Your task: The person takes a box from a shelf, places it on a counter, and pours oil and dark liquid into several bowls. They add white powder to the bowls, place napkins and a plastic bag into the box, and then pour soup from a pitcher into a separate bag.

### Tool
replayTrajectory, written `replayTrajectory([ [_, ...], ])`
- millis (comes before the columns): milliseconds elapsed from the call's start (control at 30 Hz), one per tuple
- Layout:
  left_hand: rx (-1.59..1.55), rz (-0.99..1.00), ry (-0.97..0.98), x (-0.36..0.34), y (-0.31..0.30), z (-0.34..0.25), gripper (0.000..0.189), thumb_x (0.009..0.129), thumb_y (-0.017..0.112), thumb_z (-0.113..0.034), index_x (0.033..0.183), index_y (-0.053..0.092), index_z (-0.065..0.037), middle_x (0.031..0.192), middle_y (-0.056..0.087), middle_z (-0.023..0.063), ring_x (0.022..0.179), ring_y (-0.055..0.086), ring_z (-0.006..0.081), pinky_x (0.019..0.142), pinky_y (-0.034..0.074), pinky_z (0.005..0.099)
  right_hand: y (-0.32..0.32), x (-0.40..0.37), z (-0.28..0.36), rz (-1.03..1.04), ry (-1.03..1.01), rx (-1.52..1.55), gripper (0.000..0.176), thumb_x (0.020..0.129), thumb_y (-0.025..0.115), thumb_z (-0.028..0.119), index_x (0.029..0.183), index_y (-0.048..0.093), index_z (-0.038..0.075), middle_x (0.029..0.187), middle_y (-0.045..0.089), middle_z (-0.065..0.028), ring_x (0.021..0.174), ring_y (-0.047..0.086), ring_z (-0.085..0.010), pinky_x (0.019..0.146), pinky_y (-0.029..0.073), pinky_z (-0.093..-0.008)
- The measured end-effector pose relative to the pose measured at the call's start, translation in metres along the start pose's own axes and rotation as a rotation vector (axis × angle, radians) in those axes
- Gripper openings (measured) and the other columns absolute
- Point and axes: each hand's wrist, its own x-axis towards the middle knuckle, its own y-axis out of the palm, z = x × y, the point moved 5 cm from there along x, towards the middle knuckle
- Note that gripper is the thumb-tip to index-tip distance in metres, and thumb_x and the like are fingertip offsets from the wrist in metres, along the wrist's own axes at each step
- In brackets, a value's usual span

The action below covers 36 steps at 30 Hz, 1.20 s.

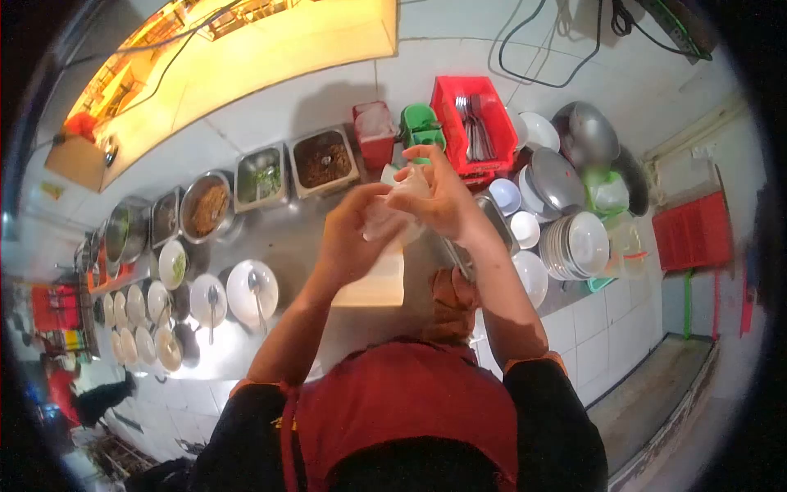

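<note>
Both my hands are raised over the steel counter [295,246] and closed on a crumpled, whitish, translucent sheet [381,220] that looks like a thin plastic bag. My left hand [354,238] grips its left side. Slightly higher, my right hand [447,201] pinches the upper part, the forefinger raised. Beneath them lies a cream-coloured board [373,285], partly hidden by my hands. To its right a brown cloth [453,299] is bunched up. Any contents of the sheet are hidden.
Steel pans of chopped greens [261,176] and dark brown food [322,161] line the wall. A red bin [474,123] holds cutlery. Stacked plates [578,244] and bowls stand right. Several white bowls, including one with a spoon [252,293], sit left.
</note>
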Motion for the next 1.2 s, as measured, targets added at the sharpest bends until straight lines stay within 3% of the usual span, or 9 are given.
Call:
replayTrajectory([
  [233, -0.400, -0.227, -0.125, -0.072, -0.024, -0.012, 0.009, 0.098, 0.058, -0.010, 0.095, 0.058, -0.002, 0.080, 0.060, 0.0024, 0.074, 0.056, 0.0087, 0.069, 0.045, 0.0235, 0.022, -0.059, -0.001, 0.142, 0.050, 0.093, 0.078, 0.075, 0.086, 0.016, 0.136, 0.039, 0.005, 0.117, 0.062, -0.0103, 0.104, 0.061, -0.0182, 0.084, 0.050, -0.0310],
  [367, -0.185, -0.492, 0.058, -0.100, -0.032, -0.027, 0.014, 0.092, 0.068, -0.012, 0.099, 0.059, -0.002, 0.084, 0.063, 0.0032, 0.077, 0.059, 0.0114, 0.071, 0.048, 0.0246, 0.035, -0.085, 0.006, 0.038, 0.079, 0.193, 0.080, 0.073, 0.088, 0.019, 0.135, 0.039, 0.004, 0.109, 0.064, -0.0124, 0.095, 0.062, -0.0167, 0.080, 0.051, -0.0300],
  [433, 0.208, -0.587, 0.363, -0.108, -0.021, -0.074, 0.015, 0.090, 0.068, -0.010, 0.100, 0.061, -0.002, 0.088, 0.065, 0.0075, 0.080, 0.062, 0.0184, 0.078, 0.048, 0.0287, 0.044, -0.093, 0.009, 0.072, 0.044, 0.086, 0.081, 0.072, 0.088, 0.020, 0.135, 0.039, 0.003, 0.108, 0.064, -0.0123, 0.093, 0.062, -0.0163, 0.077, 0.051, -0.0298],
  [567, 0.612, -0.203, 0.412, -0.116, -0.009, -0.099, 0.017, 0.083, 0.073, -0.007, 0.097, 0.065, -0.002, 0.090, 0.067, 0.0103, 0.083, 0.064, 0.0245, 0.082, 0.049, 0.0315, 0.064, -0.108, 0.029, 0.111, -0.022, -0.096, 0.082, 0.070, 0.089, 0.026, 0.134, 0.042, 0.002, 0.104, 0.066, -0.0115, 0.085, 0.061, -0.0145, 0.067, 0.050, -0.0278],
  [700, 0.534, -0.317, 0.327, -0.119, -0.030, -0.098, 0.008, 0.087, 0.070, -0.008, 0.084, 0.068, -0.001, 0.087, 0.068, 0.0097, 0.080, 0.064, 0.0212, 0.075, 0.050, 0.0291, 0.069, -0.115, 0.032, 0.168, -0.014, 0.016, 0.080, 0.070, 0.089, 0.029, 0.131, 0.045, 0.001, 0.103, 0.065, -0.0103, 0.077, 0.059, -0.0122, 0.065, 0.048, -0.0259],
  [800, -0.073, -0.570, -0.160, -0.129, -0.055, -0.059, 0.039, 0.101, 0.055, -0.033, 0.080, 0.067, -0.002, 0.076, 0.064, 0.0033, 0.067, 0.057, 0.0078, 0.063, 0.043, 0.0223, 0.061, -0.121, 0.042, 0.142, 0.014, -0.259, 0.066, 0.074, 0.086, 0.025, 0.125, 0.052, 0.000, 0.094, 0.066, -0.0081, 0.072, 0.058, -0.0098, 0.065, 0.047, -0.0247],
  [967, -0.156, -0.598, -0.096, -0.134, -0.064, -0.046, 0.040, 0.100, 0.057, -0.035, 0.076, 0.063, -0.005, 0.068, 0.060, 0.0011, 0.059, 0.052, 0.0077, 0.056, 0.040, 0.0226, 0.054, -0.117, 0.018, 0.356, 0.056, -0.339, 0.022, 0.085, 0.075, 0.015, 0.100, 0.067, 0.001, 0.075, 0.064, 0.0008, 0.072, 0.058, -0.0070, 0.065, 0.045, -0.0235],
  [1100, -0.137, -0.519, -0.159, -0.143, -0.087, -0.048, 0.039, 0.100, 0.058, -0.031, 0.074, 0.064, -0.003, 0.063, 0.059, 0.0010, 0.058, 0.051, 0.0071, 0.055, 0.038, 0.0240, 0.039, -0.116, 0.028, 0.172, -0.079, -0.548, 0.016, 0.090, 0.070, 0.018, 0.093, 0.067, 0.002, 0.074, 0.063, 0.0017, 0.068, 0.054, -0.0046, 0.062, 0.043, -0.0222],
  [1200, -0.052, -0.457, -0.234, -0.151, -0.105, -0.028, 0.030, 0.098, 0.063, -0.026, 0.078, 0.061, -0.003, 0.071, 0.064, 0.0029, 0.065, 0.057, 0.0078, 0.060, 0.045, 0.0236, 0.024, -0.103, 0.005, 0.049, -0.022, -0.158, 0.025, 0.098, 0.060, 0.020, 0.084, 0.066, 0.001, 0.069, 0.063, 0.0003, 0.060, 0.049, -0.0054, 0.057, 0.041, -0.0258],
])
